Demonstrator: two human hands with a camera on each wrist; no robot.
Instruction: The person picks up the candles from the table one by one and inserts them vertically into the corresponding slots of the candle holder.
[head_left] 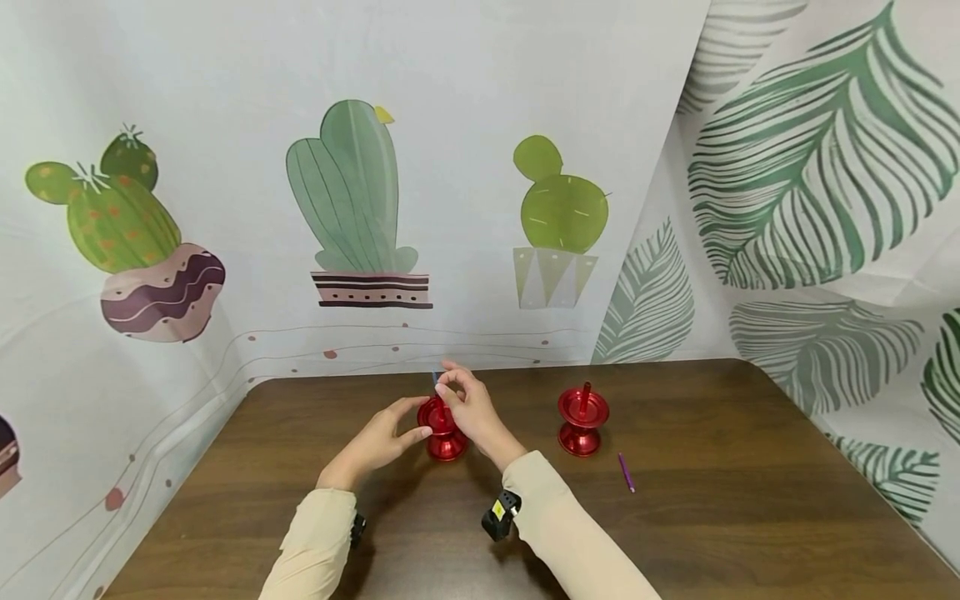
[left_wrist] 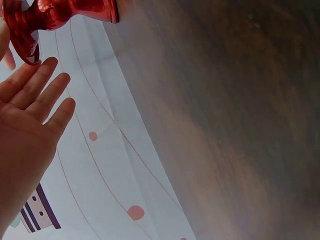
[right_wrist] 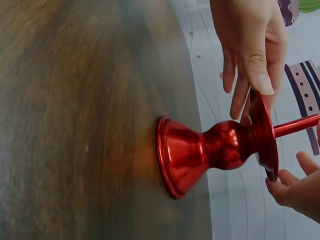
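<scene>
I see the near red candle holder (head_left: 444, 433) standing upright on the desk (head_left: 675, 533), close to the back edge by the cactus backdrop (head_left: 352, 200). It is narrow-waisted with a wide dish on top, so my worry is a tip: a sideways nudge at the dish from either hand could rock it on its base. The thin blue stick (head_left: 435, 379) at my right fingertips could also slip, or go in crooked beside the centre post.

My left hand (head_left: 378, 442) is released, fingers straight, the thumb resting against the dish rim; its grip closes on nothing. My right hand (head_left: 468, 408) hovers above the dish with fingertips pinched together, seemingly on that blue stick, though it is too small to be sure.

A second red holder (head_left: 582, 421) stands well apart to the right, a purple stick (head_left: 626, 472) lying near it.
</scene>
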